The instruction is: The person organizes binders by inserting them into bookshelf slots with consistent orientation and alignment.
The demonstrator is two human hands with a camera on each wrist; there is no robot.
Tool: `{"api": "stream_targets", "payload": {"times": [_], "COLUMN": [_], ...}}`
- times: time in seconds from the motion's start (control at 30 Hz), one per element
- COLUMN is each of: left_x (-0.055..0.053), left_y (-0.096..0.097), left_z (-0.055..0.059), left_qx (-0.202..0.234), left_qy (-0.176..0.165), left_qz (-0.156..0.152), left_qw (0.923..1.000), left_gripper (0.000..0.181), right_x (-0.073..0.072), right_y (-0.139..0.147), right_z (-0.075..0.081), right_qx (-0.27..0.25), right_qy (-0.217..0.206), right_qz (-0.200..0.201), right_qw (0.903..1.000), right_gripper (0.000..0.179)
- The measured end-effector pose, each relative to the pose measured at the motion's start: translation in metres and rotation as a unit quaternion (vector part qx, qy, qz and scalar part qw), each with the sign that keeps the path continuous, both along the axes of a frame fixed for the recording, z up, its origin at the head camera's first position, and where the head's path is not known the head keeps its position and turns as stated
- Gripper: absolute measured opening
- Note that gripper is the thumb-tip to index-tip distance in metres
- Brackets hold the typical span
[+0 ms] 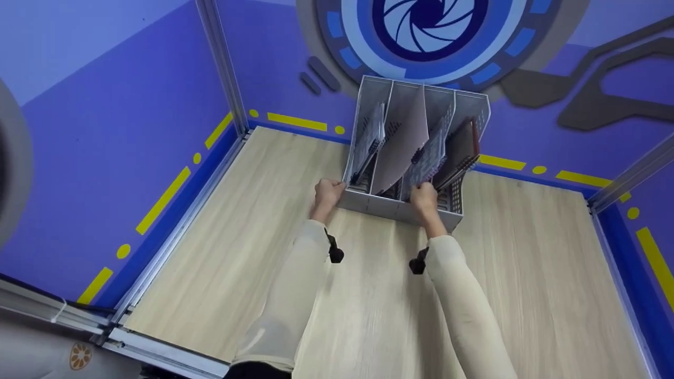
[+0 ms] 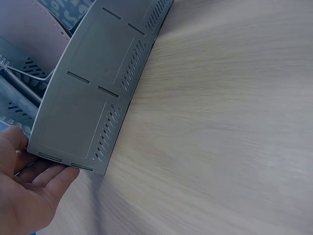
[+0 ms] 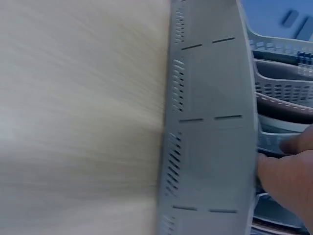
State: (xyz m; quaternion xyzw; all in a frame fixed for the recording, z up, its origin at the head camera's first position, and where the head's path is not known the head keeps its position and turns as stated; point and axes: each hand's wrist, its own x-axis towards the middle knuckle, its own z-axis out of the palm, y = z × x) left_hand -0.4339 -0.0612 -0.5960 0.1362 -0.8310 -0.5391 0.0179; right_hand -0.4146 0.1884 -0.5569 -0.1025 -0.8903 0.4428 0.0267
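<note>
A grey file holder (image 1: 387, 206) with upright compartments stands against the back wall. My left hand (image 1: 327, 197) grips its front left corner; the left wrist view shows fingers (image 2: 61, 178) curled under the end of the front panel (image 2: 73, 110). Over the front edge, my right hand (image 1: 425, 202) pinches the near end of a patterned notebook (image 1: 429, 160) in the third compartment. In the right wrist view, that hand (image 3: 288, 176) partly hides the notebook. A pink sheet or folder (image 1: 403, 142) leans in the second compartment.
A spiral notebook (image 1: 371, 137) stands in the leftmost compartment, and a brown-edged book (image 1: 463, 152) in the rightmost. The wooden tabletop (image 1: 210, 252) stretches toward me. Blue printed walls (image 1: 158, 105) and metal rails (image 1: 184, 221) bound it at the sides.
</note>
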Motion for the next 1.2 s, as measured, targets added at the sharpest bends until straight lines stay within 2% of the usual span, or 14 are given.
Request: {"api": "stream_targets", "payload": {"times": [0.17,0.27,0.37,0.5,0.63,0.77,0.83,0.93,1.0,1.07,1.1,1.2], "left_x": [0.001,0.001,0.000,0.000,0.002,0.002,0.002,0.003,0.004,0.004,0.003,0.003], "left_y": [-0.002,-0.003,-0.005,-0.005,-0.002,0.003,0.004,0.007,0.008,0.009,0.009,0.009], "left_z": [0.003,0.004,0.004,0.004,0.005,0.003,0.003,0.003,0.003,0.003,0.002,0.001], "left_qx": [-0.009,-0.014,-0.002,0.016,0.018,0.014,0.011,0.008,0.006,0.003,0.001,-0.004], "left_qy": [0.006,0.015,0.013,0.007,0.004,-0.003,-0.006,-0.009,-0.010,-0.008,-0.006,0.002], "left_qz": [0.003,0.007,0.002,-0.008,-0.016,-0.018,-0.017,-0.014,-0.011,-0.011,-0.012,-0.016], "left_qw": [0.9999,0.9998,0.9999,0.9998,0.9997,0.9997,0.9998,0.9998,0.9999,0.9999,0.9999,0.9999], "left_gripper": [0.020,0.018,0.021,0.039,0.048,0.050,0.051,0.051,0.051,0.051,0.051,0.051], "right_x": [0.004,0.003,-0.001,-0.010,-0.020,-0.024,-0.025,-0.027,-0.028,-0.029,-0.030,-0.029], "right_y": [0.007,0.007,0.006,0.005,0.007,0.008,0.008,0.009,0.009,0.010,0.010,0.010], "right_z": [0.009,0.009,0.008,0.006,0.001,-0.004,-0.005,-0.005,-0.005,-0.005,-0.005,-0.006], "right_qx": [0.050,0.052,0.026,-0.018,-0.116,-0.228,-0.274,-0.344,-0.385,-0.414,-0.426,-0.455], "right_qy": [0.015,0.036,0.057,0.077,0.067,0.024,0.013,0.014,0.017,0.019,0.021,0.027], "right_qz": [0.022,0.010,-0.024,-0.070,-0.097,-0.141,-0.168,-0.202,-0.217,-0.221,-0.222,-0.207], "right_qw": [0.9984,0.9979,0.9978,0.9944,0.9862,0.9632,0.9468,0.9168,0.8967,0.8830,0.8770,0.8654], "right_gripper": [0.019,0.023,0.026,0.028,0.030,0.030,0.025,0.009,0.007,0.004,0.005,0.028]}}
